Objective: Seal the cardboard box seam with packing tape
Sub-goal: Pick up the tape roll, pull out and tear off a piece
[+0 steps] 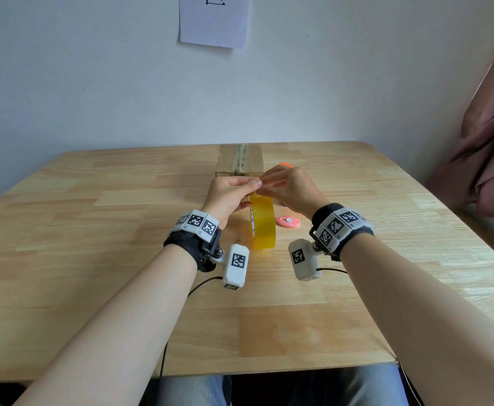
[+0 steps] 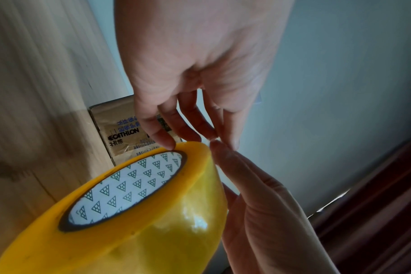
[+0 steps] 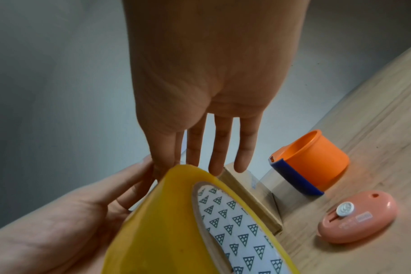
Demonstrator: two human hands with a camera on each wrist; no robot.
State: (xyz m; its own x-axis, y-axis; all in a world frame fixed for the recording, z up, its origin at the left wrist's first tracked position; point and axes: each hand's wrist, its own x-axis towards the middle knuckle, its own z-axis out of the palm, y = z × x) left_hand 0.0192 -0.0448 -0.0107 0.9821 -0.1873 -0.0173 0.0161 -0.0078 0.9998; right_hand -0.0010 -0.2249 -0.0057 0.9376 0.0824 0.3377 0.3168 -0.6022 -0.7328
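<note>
A yellow packing tape roll (image 1: 264, 224) (image 2: 153, 231) (image 3: 171, 222) stands on edge on the wooden table (image 1: 93, 259). Just behind it lies a small cardboard box (image 1: 239, 159) (image 2: 120, 133) (image 3: 251, 194) with a glossy strip along the middle of its top. My left hand (image 1: 251, 189) (image 2: 200, 137) (image 3: 139, 181) holds the top of the roll with curled fingers. My right hand (image 1: 269, 184) (image 2: 223, 153) (image 3: 214, 163) meets it there, its straight fingers touching the roll's outer face. The tape's loose end is too small to make out.
A pink oval cutter (image 1: 288, 221) (image 3: 357, 216) lies right of the roll. An orange and blue tape dispenser (image 1: 286, 164) (image 3: 312, 159) stands beside the box's right side. A curtain (image 1: 488, 171) hangs at the far right, and a wall rises behind the table.
</note>
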